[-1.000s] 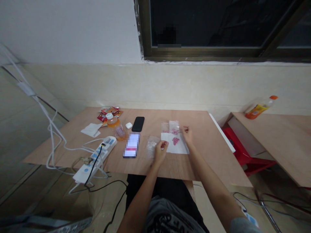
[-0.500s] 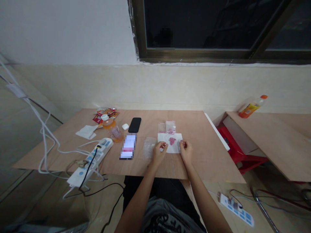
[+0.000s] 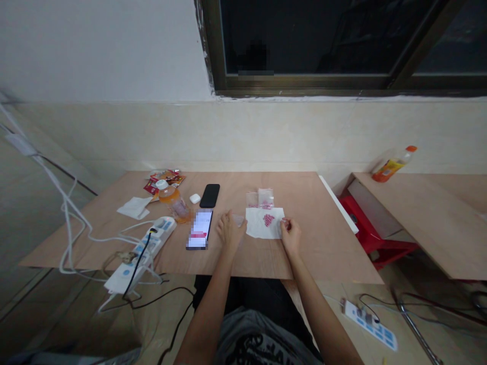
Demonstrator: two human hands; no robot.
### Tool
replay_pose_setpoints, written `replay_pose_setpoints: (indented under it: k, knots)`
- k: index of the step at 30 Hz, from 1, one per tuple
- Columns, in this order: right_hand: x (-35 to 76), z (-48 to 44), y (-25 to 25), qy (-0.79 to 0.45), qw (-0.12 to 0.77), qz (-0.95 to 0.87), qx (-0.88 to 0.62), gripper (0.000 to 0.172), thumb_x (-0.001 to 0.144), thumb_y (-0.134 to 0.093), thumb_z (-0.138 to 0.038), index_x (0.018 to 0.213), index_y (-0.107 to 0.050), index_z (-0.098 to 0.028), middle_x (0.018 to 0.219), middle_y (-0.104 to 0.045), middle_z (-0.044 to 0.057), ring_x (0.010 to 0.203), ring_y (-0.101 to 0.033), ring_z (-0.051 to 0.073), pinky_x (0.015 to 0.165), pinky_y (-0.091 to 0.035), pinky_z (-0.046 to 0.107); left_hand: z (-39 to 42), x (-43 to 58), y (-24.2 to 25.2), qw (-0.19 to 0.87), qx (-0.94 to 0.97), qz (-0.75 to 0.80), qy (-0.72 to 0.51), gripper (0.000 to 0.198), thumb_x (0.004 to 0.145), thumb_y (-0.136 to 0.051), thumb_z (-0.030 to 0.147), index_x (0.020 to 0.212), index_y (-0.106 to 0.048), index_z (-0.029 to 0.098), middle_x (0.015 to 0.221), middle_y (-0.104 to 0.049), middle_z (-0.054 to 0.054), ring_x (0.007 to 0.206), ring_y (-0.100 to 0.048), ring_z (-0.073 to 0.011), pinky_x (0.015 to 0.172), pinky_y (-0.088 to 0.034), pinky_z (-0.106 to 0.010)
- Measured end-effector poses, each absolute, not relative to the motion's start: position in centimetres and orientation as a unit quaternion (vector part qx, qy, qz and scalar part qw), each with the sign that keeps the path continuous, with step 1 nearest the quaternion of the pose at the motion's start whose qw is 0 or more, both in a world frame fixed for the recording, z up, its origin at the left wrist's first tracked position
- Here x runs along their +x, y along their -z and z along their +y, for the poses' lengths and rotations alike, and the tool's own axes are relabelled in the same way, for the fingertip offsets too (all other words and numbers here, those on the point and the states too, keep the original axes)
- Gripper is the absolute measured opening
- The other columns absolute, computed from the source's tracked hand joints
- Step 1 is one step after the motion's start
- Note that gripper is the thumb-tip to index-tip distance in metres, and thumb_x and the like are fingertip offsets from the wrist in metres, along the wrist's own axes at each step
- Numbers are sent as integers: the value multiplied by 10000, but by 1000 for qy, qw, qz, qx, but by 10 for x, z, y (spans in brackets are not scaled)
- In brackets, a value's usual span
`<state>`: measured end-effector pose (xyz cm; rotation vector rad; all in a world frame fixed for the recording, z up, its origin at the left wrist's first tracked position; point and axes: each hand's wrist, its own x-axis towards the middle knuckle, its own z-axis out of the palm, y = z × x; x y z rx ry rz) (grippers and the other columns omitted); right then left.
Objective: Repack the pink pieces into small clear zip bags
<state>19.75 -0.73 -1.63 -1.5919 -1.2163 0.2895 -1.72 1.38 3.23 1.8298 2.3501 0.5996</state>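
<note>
A white sheet of paper [image 3: 254, 230] lies on the table with a small heap of pink beads [image 3: 268, 220] near its middle. My left hand [image 3: 229, 230] is over a clear plastic bag [image 3: 238, 220] just left of the paper, thumb and fingers apart. At the paper's right edge, my right hand [image 3: 291, 235] is closed, its fingertips pinched together; whatever is between them is too small to make out. Behind the paper sit two small clear bags, the left bag [image 3: 251, 199] and the right bag [image 3: 266, 195], with pink bits at the bottom.
Left of my hands are a lit phone [image 3: 200, 229], a black phone [image 3: 210, 195], a white case [image 3: 195, 198] and an orange drink bottle [image 3: 174, 202]. A power strip [image 3: 141, 253] with cables crosses the table's left edge. Another bottle [image 3: 393, 166] stands on the right-hand table.
My left hand has moved left, off the paper's edge and onto the clear bag, its fingers spreading from a pinch. My right hand stays at the paper's right edge.
</note>
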Motion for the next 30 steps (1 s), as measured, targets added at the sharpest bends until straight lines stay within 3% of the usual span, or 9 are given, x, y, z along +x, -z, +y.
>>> replay_pose_setpoints:
  k: [10,17,22,30]
  knots:
    - [199,-6,18,-131,530,-505,-669,291,830,-487,-409,876,-631,-161,722,-587,32,669,-511,178,647,-392,291,16,-14,-29,56,594,771,-222,632,817,-512,461,1360,-381,165,1289,-524,-177,1216,-430,-352,991,-300,-482]
    - [199,-6,18,-135,525,-503,-673,314,834,-470,-419,889,-636,-158,730,-601,44,676,-515,184,647,-398,295,23,-25,-40,144,726,629,-236,628,768,-629,357,1338,-394,238,1328,-513,-88,1249,-428,-258,1051,-266,-394]
    - [199,-6,17,-129,520,-502,-679,314,834,-470,-412,897,-637,-154,772,-623,61,691,-522,186,663,-405,302,26,-30,-49,154,813,529,-189,758,706,-698,458,1369,-369,290,1370,-470,-71,1268,-398,-271,1060,-251,-412]
    - [199,-6,18,-128,521,-507,-674,293,842,-458,-400,869,-625,-161,787,-627,60,693,-524,182,664,-402,298,20,-15,-42,117,800,574,-129,752,667,-693,572,1293,-471,219,1338,-471,-128,1248,-390,-318,1059,-229,-435]
